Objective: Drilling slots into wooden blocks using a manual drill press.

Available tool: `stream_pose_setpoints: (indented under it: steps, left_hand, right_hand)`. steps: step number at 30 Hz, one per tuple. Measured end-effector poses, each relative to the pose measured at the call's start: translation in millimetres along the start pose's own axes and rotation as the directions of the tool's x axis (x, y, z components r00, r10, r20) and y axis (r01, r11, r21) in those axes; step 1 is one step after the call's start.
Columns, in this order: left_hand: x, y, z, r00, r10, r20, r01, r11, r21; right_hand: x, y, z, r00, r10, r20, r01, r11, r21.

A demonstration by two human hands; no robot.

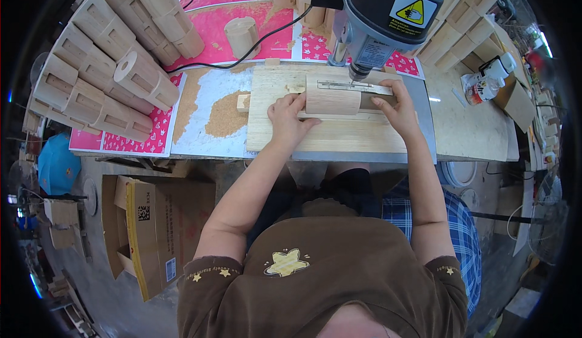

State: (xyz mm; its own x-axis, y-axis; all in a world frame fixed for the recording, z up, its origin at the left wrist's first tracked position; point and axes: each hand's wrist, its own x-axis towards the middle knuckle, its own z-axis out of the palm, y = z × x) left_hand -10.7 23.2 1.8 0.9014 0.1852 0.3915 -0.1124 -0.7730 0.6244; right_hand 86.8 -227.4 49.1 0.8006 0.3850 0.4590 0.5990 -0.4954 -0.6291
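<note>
A pale wooden cylinder lies on its side on a wooden board, beneath the chuck of a drill press. A slotted metal strip runs along its top, and a dark grey piece shows at its right end. My left hand grips the cylinder's left end, fingers at the far side and thumb toward me. At the other end, my right hand closes on the metal strip and the dark piece. Whether the drill bit touches the wood cannot be made out.
Wooden cylinders with cut slots are stacked at left, with more stacks at back right. One cylinder stands alone behind a black cable. Sawdust lies left of the board. A cardboard box stands below.
</note>
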Motion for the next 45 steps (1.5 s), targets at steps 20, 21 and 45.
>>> stream_pose_setpoints:
  steps: [20, 21, 45]
  left_hand:
    - [5, -10, -1, 0.994, 0.02, 0.111, -0.008, 0.994, -0.105]
    - [4, -12, 1, 0.995, 0.022, 0.097, -0.013, 0.995, -0.099]
    - [7, 7, 12, 0.996, 0.089, 0.021, -0.089, 0.996, 0.011]
  right_hand:
    - [66, -143, -88, 0.888, -0.225, -0.4, 0.043, 0.908, -0.416]
    - [52, -142, -82, 0.884, -0.237, -0.404, 0.072, 0.92, -0.385]
    - [148, -115, -91, 0.902, -0.064, -0.427, -0.065, 0.958, -0.28]
